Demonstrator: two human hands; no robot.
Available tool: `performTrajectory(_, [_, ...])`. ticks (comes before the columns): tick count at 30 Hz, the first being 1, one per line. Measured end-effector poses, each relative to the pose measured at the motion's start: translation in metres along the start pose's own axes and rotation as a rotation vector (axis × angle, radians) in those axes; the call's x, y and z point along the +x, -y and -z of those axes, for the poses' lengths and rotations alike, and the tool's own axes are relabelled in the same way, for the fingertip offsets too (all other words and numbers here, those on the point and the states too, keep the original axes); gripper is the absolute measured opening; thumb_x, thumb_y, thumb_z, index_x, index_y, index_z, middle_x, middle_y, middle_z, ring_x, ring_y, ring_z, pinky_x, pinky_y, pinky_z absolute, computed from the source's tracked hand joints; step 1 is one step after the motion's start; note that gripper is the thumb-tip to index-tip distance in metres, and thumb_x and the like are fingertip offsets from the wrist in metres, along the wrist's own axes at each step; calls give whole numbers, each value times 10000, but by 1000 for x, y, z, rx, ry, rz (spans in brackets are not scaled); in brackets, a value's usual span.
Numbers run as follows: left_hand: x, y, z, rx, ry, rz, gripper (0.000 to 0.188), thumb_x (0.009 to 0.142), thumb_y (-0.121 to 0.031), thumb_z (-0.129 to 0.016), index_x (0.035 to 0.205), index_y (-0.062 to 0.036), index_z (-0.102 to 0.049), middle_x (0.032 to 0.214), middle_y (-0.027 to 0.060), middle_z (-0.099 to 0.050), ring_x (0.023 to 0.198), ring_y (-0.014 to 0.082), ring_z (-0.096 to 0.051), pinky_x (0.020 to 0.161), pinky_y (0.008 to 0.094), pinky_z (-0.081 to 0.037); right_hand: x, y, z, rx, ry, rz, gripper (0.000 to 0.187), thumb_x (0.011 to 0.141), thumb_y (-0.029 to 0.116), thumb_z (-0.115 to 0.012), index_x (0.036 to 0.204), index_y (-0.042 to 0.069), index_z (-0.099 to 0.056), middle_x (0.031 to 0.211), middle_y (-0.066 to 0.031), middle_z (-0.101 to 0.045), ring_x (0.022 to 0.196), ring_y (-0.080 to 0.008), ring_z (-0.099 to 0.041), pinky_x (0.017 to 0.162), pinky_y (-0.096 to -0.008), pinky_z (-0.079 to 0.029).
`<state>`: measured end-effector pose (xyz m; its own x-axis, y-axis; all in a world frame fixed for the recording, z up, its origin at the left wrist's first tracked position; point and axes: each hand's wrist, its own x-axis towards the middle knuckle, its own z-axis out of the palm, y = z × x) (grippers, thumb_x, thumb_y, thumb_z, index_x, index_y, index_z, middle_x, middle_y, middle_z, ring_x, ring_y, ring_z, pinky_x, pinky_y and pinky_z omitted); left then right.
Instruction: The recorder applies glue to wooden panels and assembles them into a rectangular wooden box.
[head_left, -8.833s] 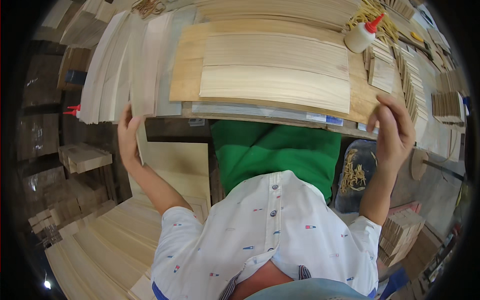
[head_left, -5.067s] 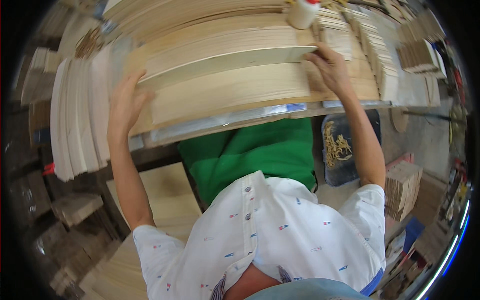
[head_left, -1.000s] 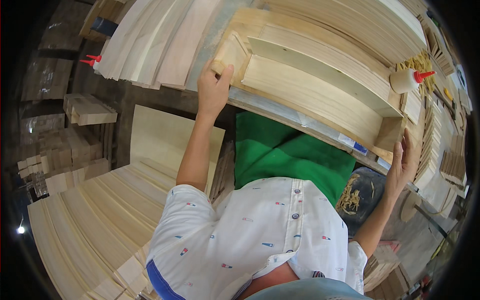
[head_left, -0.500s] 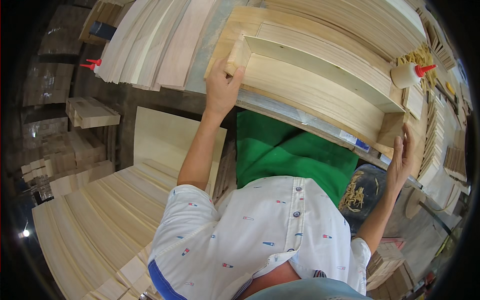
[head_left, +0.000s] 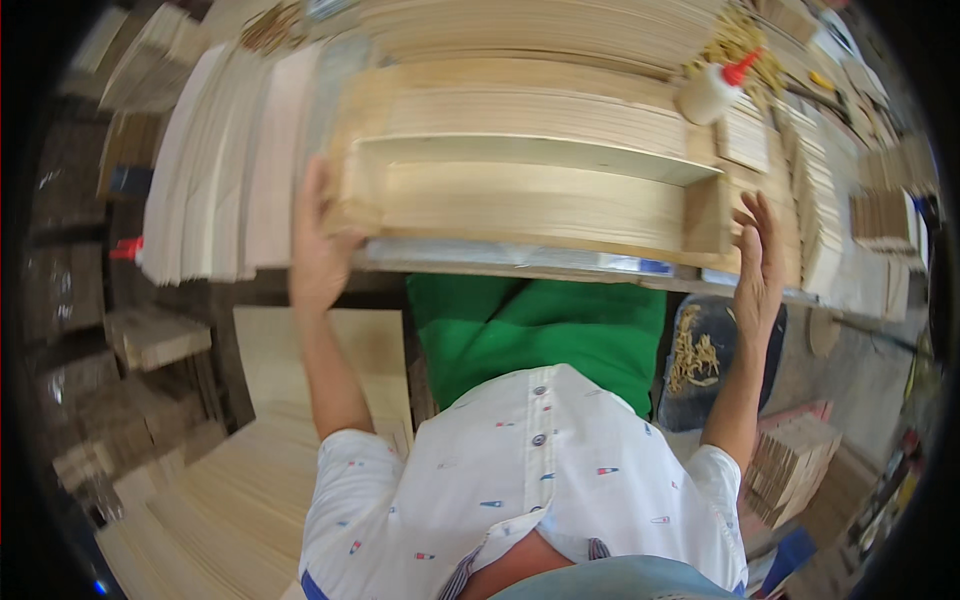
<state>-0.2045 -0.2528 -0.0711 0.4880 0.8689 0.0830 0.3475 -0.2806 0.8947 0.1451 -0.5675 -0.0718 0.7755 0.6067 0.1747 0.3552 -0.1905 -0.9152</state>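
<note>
A long, shallow wooden box [head_left: 708, 216], open at the top, lies lengthwise near the front edge of the workbench. At its left end is my left hand [head_left: 322, 250], smeared by motion, fingers stretched upward and thumb apart beside the corner. Just off the other end, my right hand [head_left: 760, 255] is raised with fingers spread and nothing in it. Behind the box lie thin wooden slats [head_left: 540, 112] on a board. A white squeeze bottle [head_left: 702, 97] with a red nozzle lies tilted at the back right.
Stacked pale boards [head_left: 230, 160] fill the bench's left side, with more stacked wood [head_left: 520, 35] at the back. Small wooden pieces [head_left: 812, 190] line the right. Green cloth [head_left: 540, 330] covers my lap. Beside it, a dark seat-like surface [head_left: 735, 385] holds yellowish curls.
The view has turned and shifted, so the box now looks level. My left hand has loosened from the box's left end, and my right hand's fingers have spread beside the other end.
</note>
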Motion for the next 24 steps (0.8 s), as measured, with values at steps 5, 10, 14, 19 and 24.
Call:
performTrajectory(5, [29,-48,19,204,32,-257,621,851,-160,-700,1416,-13,-488,1444,133,-502,1346,247,-454,1112,381,-363,23,-10,23,48,-93,-46,387,1039,188,-514,1368,-16,-525,1238,-132,-638,1129,-203,-616,893,-311,-511])
performTrajectory(10, [97,-95,-32,347,361,-459,490,860,-148,-677,1307,19,-569,1298,168,-599,1210,275,-569,1031,358,-429,45,-15,19,4,-32,-59,396,1018,227,-564,1331,-15,-565,1165,-116,-674,1092,-180,-625,887,-300,-508])
performTrajectory(14, [152,-92,-111,835,743,-356,622,762,-273,-757,1311,-48,-573,1307,159,-569,1211,324,-547,1010,418,-449,47,-17,11,-21,-20,-47,387,1013,211,-571,1319,-25,-572,1149,-114,-678,1070,-174,-625,883,-301,-508])
performTrajectory(19, [168,-72,-157,1002,905,-196,810,633,-324,-820,1293,-8,-473,1359,190,-472,1264,344,-480,1027,436,-421,30,-28,25,22,-74,-113,385,1011,199,-573,1311,-41,-571,1139,-122,-681,1064,-176,-628,873,-299,-510])
performTrajectory(24, [180,-71,-167,996,912,-193,814,607,-290,-840,1274,-27,-454,1348,200,-486,1268,353,-455,1041,412,-400,13,-39,42,3,-108,-168,385,1013,197,-568,1313,-45,-566,1147,-132,-682,1062,-185,-636,867,-299,-512])
